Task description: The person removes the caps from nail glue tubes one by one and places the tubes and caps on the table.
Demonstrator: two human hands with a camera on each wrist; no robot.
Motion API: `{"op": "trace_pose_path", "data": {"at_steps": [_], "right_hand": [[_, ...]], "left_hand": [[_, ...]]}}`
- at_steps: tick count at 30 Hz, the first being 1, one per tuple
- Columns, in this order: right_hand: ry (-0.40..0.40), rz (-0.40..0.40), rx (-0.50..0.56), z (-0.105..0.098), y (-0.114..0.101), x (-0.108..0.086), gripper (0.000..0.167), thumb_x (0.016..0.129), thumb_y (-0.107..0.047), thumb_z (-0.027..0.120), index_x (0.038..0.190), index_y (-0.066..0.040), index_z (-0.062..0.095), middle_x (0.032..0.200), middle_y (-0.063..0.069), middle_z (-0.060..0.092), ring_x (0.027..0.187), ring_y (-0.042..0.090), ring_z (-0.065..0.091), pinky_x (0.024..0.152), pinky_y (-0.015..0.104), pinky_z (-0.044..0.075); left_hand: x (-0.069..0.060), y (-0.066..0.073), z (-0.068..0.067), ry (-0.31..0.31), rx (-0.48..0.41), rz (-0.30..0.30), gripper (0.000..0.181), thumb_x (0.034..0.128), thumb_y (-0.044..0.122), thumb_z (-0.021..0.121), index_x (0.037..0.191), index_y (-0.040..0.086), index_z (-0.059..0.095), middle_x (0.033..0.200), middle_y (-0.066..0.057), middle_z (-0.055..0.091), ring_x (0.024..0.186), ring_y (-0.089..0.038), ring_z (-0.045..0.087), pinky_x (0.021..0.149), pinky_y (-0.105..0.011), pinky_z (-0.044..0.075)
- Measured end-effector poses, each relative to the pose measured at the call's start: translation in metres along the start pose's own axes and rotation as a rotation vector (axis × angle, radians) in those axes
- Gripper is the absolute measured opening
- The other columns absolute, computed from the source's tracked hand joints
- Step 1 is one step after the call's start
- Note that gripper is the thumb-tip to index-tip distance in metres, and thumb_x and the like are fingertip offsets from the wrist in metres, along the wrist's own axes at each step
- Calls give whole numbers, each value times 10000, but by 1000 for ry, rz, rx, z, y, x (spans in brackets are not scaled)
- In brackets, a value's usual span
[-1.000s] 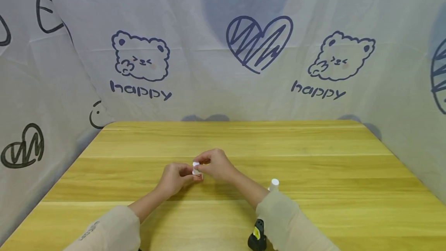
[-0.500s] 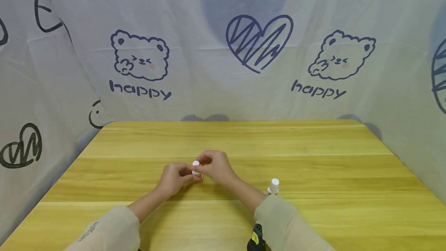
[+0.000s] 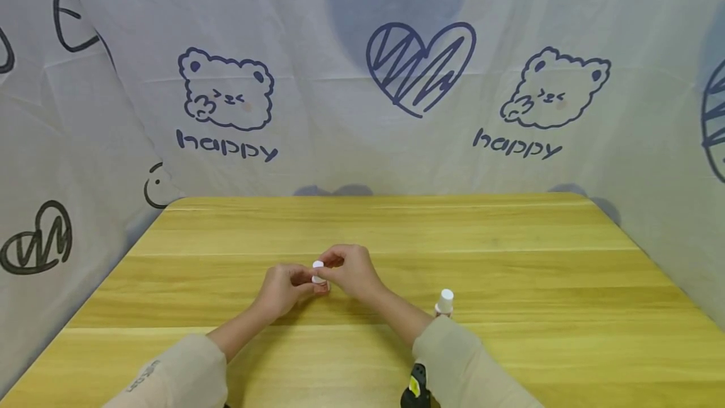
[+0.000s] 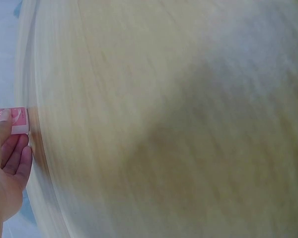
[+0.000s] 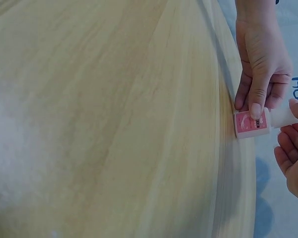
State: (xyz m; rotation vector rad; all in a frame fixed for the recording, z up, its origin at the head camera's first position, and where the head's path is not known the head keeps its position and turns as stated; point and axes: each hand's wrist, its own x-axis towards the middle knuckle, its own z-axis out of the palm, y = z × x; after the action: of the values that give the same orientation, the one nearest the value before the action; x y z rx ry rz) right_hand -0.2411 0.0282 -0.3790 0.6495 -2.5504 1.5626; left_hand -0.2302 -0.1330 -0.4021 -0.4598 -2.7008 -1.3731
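A small bottle (image 5: pixel 252 125) with a pink label and a white cap (image 3: pixel 318 265) stands on the table, left of centre. My left hand (image 3: pixel 285 288) pinches the bottle's body between thumb and fingers; in the left wrist view the thumb lies across the pink label (image 4: pixel 19 117). From the other side my right hand (image 3: pixel 350 271) grips the white cap with thumb and fingertips, and its fingers hide part of the cap. The cap sits on the bottle's neck. In the right wrist view both the left hand (image 5: pixel 264 64) and the right hand (image 5: pixel 294 148) meet at the bottle.
A second white-capped bottle (image 3: pixel 445 302) stands beyond the right sleeve, its lower part hidden. A black object with a yellow patch (image 3: pixel 416 388) sits near the front edge by that sleeve. White printed cloth (image 3: pixel 340 112) hangs behind the wooden table (image 3: pixel 510 257).
My right hand and wrist have turned slightly at the cap, and the right sleeve has shifted a little, showing more of the second bottle. The left hand stays at the bottle's body.
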Motion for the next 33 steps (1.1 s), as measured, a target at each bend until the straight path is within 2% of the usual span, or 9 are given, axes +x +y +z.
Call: {"op": "trace_pose_path", "data": {"at_steps": [6,13,22,33], "right_hand": [[-34,11,0,-3,-2,0,101,819,-87,705,880,-7,711,849,108,712,773,161,647,652,154,507],[-83,8,3,-5,-2,1,124,840,-76,678,933,0,710,892,118,715,794,167,650,668,147,507],[-124,-34,-1,-8,-3,2,128,852,-62,658,936,19,710,903,143,713,787,175,649,662,148,505],[-156,0,35,-9,-5,2,156,853,-36,639,975,42,698,917,171,705,778,191,650,641,145,504]], "left_hand": [[1,0,1,8,16,-3,175,762,112,733,910,19,736,866,-117,730,743,-137,684,597,-137,500],[2,-2,1,6,20,28,178,756,99,739,904,1,732,856,-128,728,745,-144,683,604,-138,507],[1,-3,0,-1,17,35,162,760,84,733,894,-9,730,845,-133,727,743,-155,685,606,-139,518],[1,-1,-1,-24,-6,24,140,780,69,715,888,-20,726,847,-147,725,755,-183,697,625,-182,545]]}}
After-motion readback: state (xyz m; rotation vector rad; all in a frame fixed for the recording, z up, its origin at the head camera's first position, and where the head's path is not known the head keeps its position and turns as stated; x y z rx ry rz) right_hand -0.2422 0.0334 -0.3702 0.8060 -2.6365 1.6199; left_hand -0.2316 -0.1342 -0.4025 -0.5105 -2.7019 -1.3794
